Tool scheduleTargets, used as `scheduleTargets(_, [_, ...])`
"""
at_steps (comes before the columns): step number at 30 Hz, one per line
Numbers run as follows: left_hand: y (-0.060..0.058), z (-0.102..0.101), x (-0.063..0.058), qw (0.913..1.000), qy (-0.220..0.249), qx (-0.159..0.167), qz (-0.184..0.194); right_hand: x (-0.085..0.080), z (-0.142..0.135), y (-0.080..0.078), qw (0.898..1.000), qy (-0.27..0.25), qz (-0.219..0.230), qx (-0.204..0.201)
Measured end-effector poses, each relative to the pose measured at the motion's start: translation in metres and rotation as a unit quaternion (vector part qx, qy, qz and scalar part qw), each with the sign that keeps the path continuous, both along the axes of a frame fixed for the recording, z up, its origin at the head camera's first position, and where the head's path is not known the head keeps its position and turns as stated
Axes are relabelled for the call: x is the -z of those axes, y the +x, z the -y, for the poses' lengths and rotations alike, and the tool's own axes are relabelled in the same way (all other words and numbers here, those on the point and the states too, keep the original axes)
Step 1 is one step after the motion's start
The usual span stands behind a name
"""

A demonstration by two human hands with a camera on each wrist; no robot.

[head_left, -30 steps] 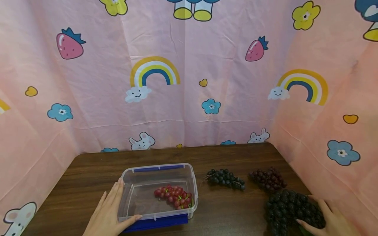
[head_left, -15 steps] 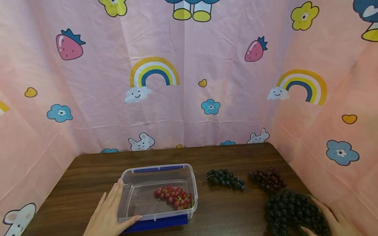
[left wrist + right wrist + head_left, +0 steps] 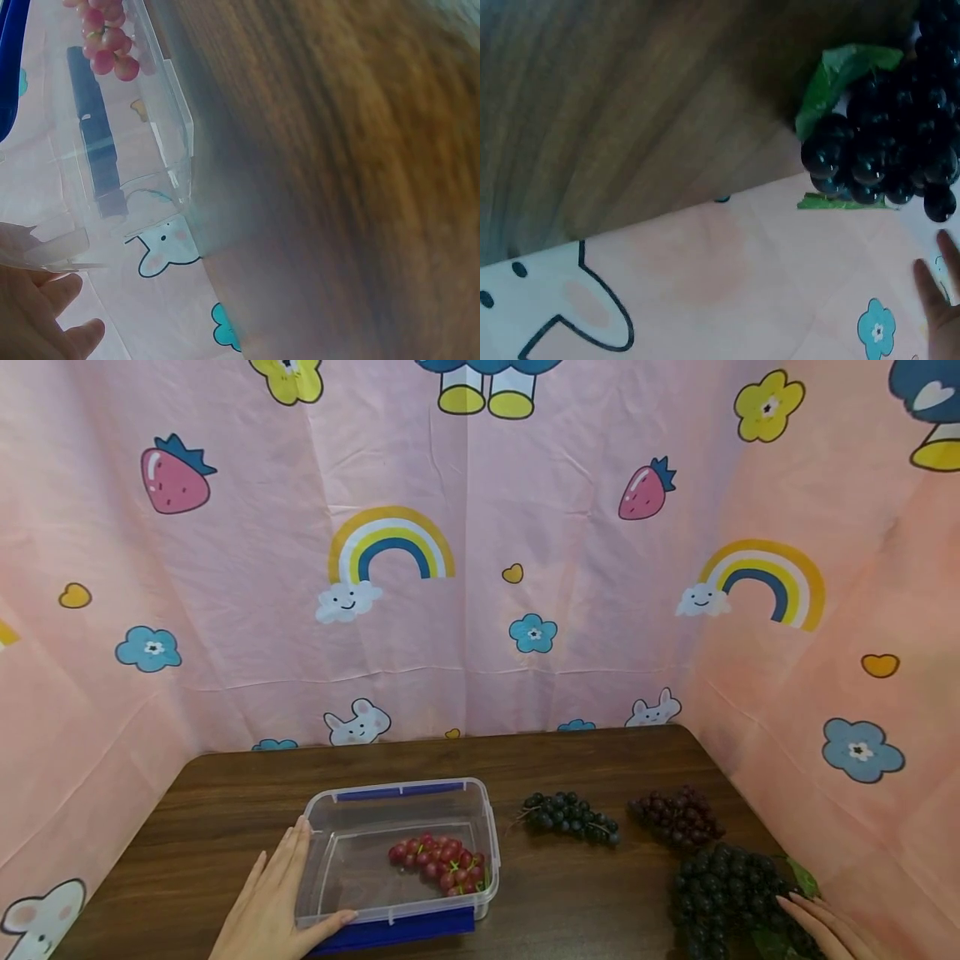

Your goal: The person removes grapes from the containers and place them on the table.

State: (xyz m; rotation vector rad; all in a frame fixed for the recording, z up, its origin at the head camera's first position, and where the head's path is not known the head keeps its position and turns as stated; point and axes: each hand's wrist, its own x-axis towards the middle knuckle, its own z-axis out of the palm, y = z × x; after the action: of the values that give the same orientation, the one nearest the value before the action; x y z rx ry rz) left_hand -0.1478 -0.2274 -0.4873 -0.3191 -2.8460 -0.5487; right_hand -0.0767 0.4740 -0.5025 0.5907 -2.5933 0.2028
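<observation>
A clear plastic food container (image 3: pixel 345 793) with blue clips stands left of centre on the table, a bunch of red grapes (image 3: pixel 442 862) inside it. Along its left side lie the straight fingers of my left hand (image 3: pixel 266 902), the thumb touching the front rim. In the left wrist view, fingertips show beside the container's wall. At the right front, my right hand (image 3: pixel 840 931) has its fingers extended at the edge of a large bunch of black grapes (image 3: pixel 723 897) with green leaves (image 3: pixel 802 877). The right wrist view shows the fingers spread apart, beside the black grapes.
Behind the black grapes lies a dark purple bunch of grapes (image 3: pixel 677 816). A smaller dark green-black bunch (image 3: pixel 570 817) lies between it and the container. Pink printed cloth (image 3: pixel 480 685) encloses the wooden table (image 3: pixel 570 893) at the back and sides.
My right hand has loosened from around the black grapes and drawn back to the lower right, uncovering green leaves. My left hand stays at the container. The view has shifted slightly.
</observation>
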Motion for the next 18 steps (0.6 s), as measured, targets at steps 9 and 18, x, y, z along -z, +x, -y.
scheduleTargets(9, [0.0,0.0,0.002,0.9996,-0.009,0.003,-0.028,0.004,0.011,-0.01,0.994,0.007,0.007,-0.109])
scheduleTargets(18, [0.0,0.0,0.002,0.9999,-0.009,-0.002,-0.011,0.004,0.041,-0.012,0.988,0.037,-0.067,-0.137])
